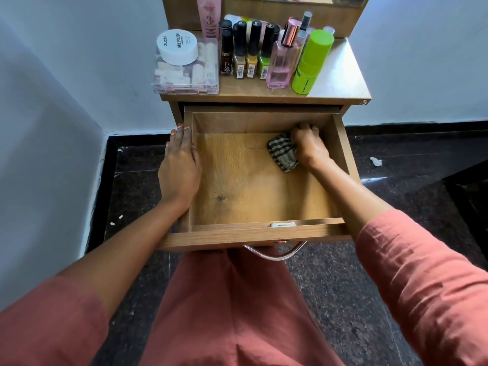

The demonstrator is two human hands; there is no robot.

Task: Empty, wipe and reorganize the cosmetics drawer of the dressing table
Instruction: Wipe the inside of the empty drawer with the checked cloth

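cloth [281, 154] bunched in right hand [309, 145], 2 o'clock; left hand [181, 165] flat on drawer [253, 235] rim; risk: jolting 12 o'clock bottles [253, 48] over.

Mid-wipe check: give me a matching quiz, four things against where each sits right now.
1 checked cloth
2 left hand
3 white jar
4 green bottle

A on the clear box
B on the drawer's left wall
C in the right hand, inside the drawer
D beside the pink perfume bottle

Pairs: 1-C, 2-B, 3-A, 4-D.
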